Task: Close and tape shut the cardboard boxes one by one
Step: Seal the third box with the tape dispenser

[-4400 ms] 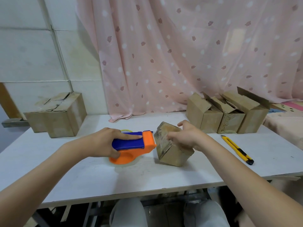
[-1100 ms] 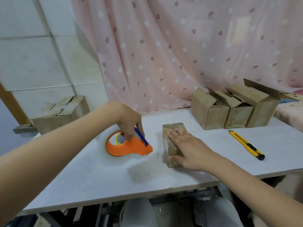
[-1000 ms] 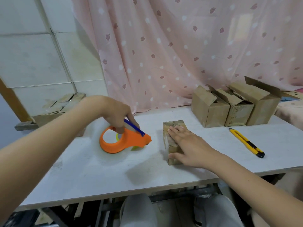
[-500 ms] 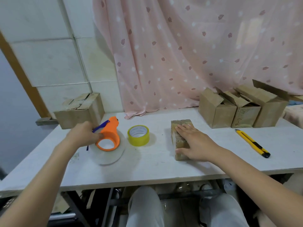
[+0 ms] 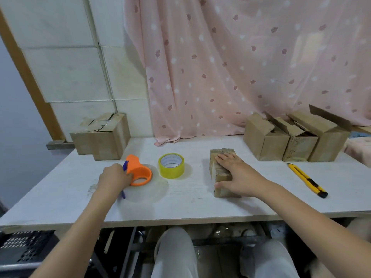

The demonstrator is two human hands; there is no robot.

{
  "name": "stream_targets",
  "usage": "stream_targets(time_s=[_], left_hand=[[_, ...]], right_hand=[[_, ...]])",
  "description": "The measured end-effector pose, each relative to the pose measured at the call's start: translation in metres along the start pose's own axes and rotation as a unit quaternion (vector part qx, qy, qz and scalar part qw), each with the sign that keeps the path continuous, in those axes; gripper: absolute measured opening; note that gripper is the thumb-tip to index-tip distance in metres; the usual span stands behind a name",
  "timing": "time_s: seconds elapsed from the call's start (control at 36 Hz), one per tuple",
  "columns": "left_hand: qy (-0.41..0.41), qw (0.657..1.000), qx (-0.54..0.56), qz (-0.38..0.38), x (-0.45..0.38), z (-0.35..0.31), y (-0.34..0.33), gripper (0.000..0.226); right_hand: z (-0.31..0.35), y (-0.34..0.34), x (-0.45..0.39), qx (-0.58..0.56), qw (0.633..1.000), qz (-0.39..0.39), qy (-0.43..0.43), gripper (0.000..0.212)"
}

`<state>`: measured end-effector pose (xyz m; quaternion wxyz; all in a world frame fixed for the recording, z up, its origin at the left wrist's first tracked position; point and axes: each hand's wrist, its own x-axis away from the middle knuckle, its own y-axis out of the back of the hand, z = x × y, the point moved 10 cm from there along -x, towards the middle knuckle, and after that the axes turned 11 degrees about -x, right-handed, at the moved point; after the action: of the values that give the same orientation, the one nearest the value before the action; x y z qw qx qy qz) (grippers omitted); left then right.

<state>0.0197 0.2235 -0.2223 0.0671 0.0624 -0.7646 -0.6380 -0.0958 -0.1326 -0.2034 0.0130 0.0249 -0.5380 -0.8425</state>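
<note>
Tape roll (image 5: 171, 166) sits between the hands: left hand (image 5: 114, 179) grips the empty dispenser (image 5: 138, 172), right hand (image 5: 236, 173) lies flat on the box (image 5: 220, 171).

cardboard boxes: five in all. one small box (image 5: 220, 173) at centre under a hand; three open-flapped boxes in a row at back right (image 5: 265, 143) (image 5: 300, 146) (image 5: 329, 142); one box at back left (image 5: 104, 137), possibly two pressed together, cannot tell. tape rolls: one, yellow (image 5: 171, 166). tape dispensers: one, orange (image 5: 139, 171). utility knives: one, yellow (image 5: 306, 179). hands: two.
</note>
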Motion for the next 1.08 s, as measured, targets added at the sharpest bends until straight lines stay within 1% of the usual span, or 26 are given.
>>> stream_targets(time_s=[0.03,0.06,0.08,0.14,0.17,0.19,0.22,0.25,0.31,0.36,0.39,0.44,0.5,0.56,0.61,0.67,0.69,0.72,0.78,0.83,0.86,0.92,0.94,1.0,1.06,1.08], left_hand=[[-0.007,1.000,-0.019,-0.004,0.003,-0.006,0.005,0.026],[-0.021,0.999,-0.035,-0.029,0.008,-0.016,0.014,0.024],[-0.044,0.996,-0.041,-0.073,0.015,-0.030,0.027,0.022],[-0.118,0.977,-0.016,-0.174,0.038,-0.067,0.056,0.019],[-0.155,0.969,0.014,-0.192,0.050,-0.089,0.063,0.018],[-0.178,0.968,0.053,-0.169,0.062,-0.110,0.064,0.020],[-0.195,0.969,0.094,-0.115,0.071,-0.131,0.056,0.022],[-0.207,0.967,0.140,-0.046,0.078,-0.151,0.043,0.024],[-0.208,0.945,0.239,0.079,0.088,-0.185,0.012,0.032],[-0.188,0.921,0.308,0.148,0.088,-0.204,-0.016,0.047],[-0.180,0.914,0.323,0.168,0.090,-0.211,-0.024,0.046],[-0.169,0.908,0.337,0.183,0.099,-0.222,-0.031,0.033],[-0.170,0.920,0.318,0.152,0.102,-0.228,-0.029,0.030],[-0.181,0.943,0.261,0.097,0.104,-0.231,-0.024,0.026],[-0.209,0.957,0.191,0.054,0.112,-0.239,-0.021,0.019],[-0.244,0.964,0.105,0.017,0.126,-0.251,-0.020,0.014],[-0.256,0.964,0.072,-0.001,0.132,-0.254,-0.019,0.016],[-0.259,0.964,0.066,-0.012,0.134,-0.256,-0.019,0.017],[-0.254,0.964,0.084,-0.006,0.133,-0.251,-0.018,0.017],[-0.238,0.962,0.134,0.015,0.124,-0.243,-0.022,0.031],[-0.228,0.959,0.163,0.035,0.118,-0.240,-0.026,0.032],[-0.208,0.948,0.223,0.087,0.113,-0.232,-0.033,0.026],[-0.199,0.941,0.246,0.116,0.111,-0.230,-0.037,0.023],[-0.173,0.921,0.311,0.159,0.112,-0.222,-0.041,0.029],[-0.156,0.909,0.347,0.172,0.115,-0.218,-0.042,0.032],[-0.150,0.905,0.354,0.180,0.118,-0.217,-0.044,0.032]], right_hand=[[0.000,-0.001,-0.001,0.026,1.000,0.002,0.000,0.096],[-0.002,-0.003,-0.002,0.055,0.998,0.004,-0.009,0.096],[-0.005,-0.005,-0.002,0.072,0.997,0.011,-0.028,0.096],[-0.010,-0.007,-0.002,0.046,0.996,0.031,-0.069,0.093],[-0.010,-0.005,-0.002,0.016,0.996,0.031,-0.080,0.090],[-0.008,0.001,-0.002,-0.014,0.996,0.017,-0.087,0.086],[-0.007,0.010,-0.003,-0.045,0.995,-0.009,-0.093,0.081],[-0.007,0.022,-0.003,-0.078,0.991,-0.043,-0.100,0.075],[-0.015,0.041,-0.003,-0.144,0.976,-0.098,-0.133,0.062],[-0.030,0.048,-0.003,-0.183,0.959,-0.121,-0.182,0.050],[-0.039,0.046,-0.004,-0.200,0.950,-0.125,-0.203,0.046],[-0.052,0.035,-0.008,-0.239,0.936,-0.117,-0.231,0.038],[-0.059,0.025,-0.011,-0.258,0.929,-0.114,-0.238,0.032],[-0.061,0.023,-0.011,-0.261,0.927,-0.130,-0.236,0.030],[-0.059,0.025,-0.009,-0.261,0.925,-0.144,-0.235,0.029],[-0.060,0.024,-0.008,-0.268,0.922,-0.146,-0.239,0.028],[-0.060,0.023,-0.008,-0.275,0.920,-0.143,-0.242,0.027],[-0.059,0.023,-0.008,-0.283,0.917,-0.140,-0.243,0.026],[-0.062,0.022,-0.008,-0.295,0.913,-0.133,-0.249,0.028],[-0.065,0.023,-0.011,-0.300,0.910,-0.128,-0.256,0.030],[-0.065,0.023,-0.013,-0.301,0.909,-0.123,-0.261,0.028],[-0.065,0.024,-0.016,-0.313,0.903,-0.106,-0.274,0.024],[-0.063,0.026,-0.017,-0.318,0.901,-0.095,-0.280,0.027],[-0.060,0.028,-0.016,-0.333,0.892,-0.065,-0.299,0.035],[-0.059,0.027,-0.014,-0.352,0.879,-0.030,-0.322,0.046],[-0.059,0.025,-0.013,-0.360,0.872,-0.014,-0.332,0.048]])
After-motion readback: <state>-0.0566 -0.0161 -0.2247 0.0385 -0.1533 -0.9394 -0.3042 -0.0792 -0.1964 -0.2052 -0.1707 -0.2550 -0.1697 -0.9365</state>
